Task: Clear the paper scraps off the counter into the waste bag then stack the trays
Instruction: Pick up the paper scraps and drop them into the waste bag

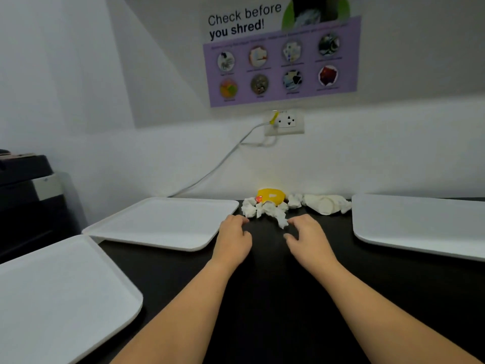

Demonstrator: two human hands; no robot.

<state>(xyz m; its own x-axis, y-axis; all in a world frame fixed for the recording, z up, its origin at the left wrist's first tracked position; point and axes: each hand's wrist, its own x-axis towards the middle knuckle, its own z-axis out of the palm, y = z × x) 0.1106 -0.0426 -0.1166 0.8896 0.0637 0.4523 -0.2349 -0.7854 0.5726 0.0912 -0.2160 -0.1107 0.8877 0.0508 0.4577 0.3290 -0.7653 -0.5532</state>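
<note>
A heap of crumpled white paper scraps (pixel 265 210) lies on the black counter (pixel 275 285) near the wall, with a yellow piece (pixel 270 196) at its back. A larger white crumpled bag or wrapper (pixel 326 204) lies just right of the heap. My left hand (pixel 232 239) and my right hand (pixel 308 239) hover palm down just in front of the scraps, fingers loosely curved and holding nothing. Three white trays lie flat: one at the near left (pixel 60 298), one at the middle left (pixel 168 223), one at the right (pixel 420 227).
A dark machine (pixel 23 195) stands at the far left beside the counter. A wall socket (pixel 286 122) with a white cable sits above the scraps, under a purple poster (pixel 280 59). The wall runs close behind the heap.
</note>
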